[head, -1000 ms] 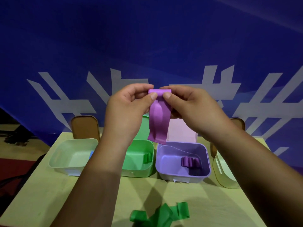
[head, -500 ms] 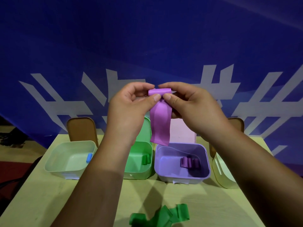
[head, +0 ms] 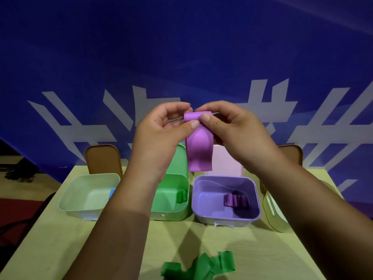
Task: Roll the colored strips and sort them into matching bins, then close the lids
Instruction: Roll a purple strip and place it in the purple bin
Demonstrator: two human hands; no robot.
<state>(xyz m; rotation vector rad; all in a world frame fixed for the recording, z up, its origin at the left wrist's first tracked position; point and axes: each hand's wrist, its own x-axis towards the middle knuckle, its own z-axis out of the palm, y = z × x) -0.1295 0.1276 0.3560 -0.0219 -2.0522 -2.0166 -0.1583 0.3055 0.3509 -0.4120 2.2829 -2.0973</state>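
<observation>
Tabletop [head: 252,245]: pale yellow-green, carrying a row of four open bins.
Bins: whitish bin [head: 68,199], green bin [head: 173,214], purple bin [head: 203,199], yellow bin [head: 272,217].
Hands: left hand [head: 159,136] and right hand [head: 234,130], raised, each pinching the strip's rolled top between thumb and fingertips.
Purple strip [head: 198,152]: one, top curled, its tail hanging above the purple bin.
Green strips [head: 201,267]: a loose heap at the near edge, number unclear.
Rolls: three purple rolls [head: 235,200] in the purple bin, two green rolls [head: 181,196] in the green bin, one blue roll [head: 111,193] in the whitish bin.
</observation>
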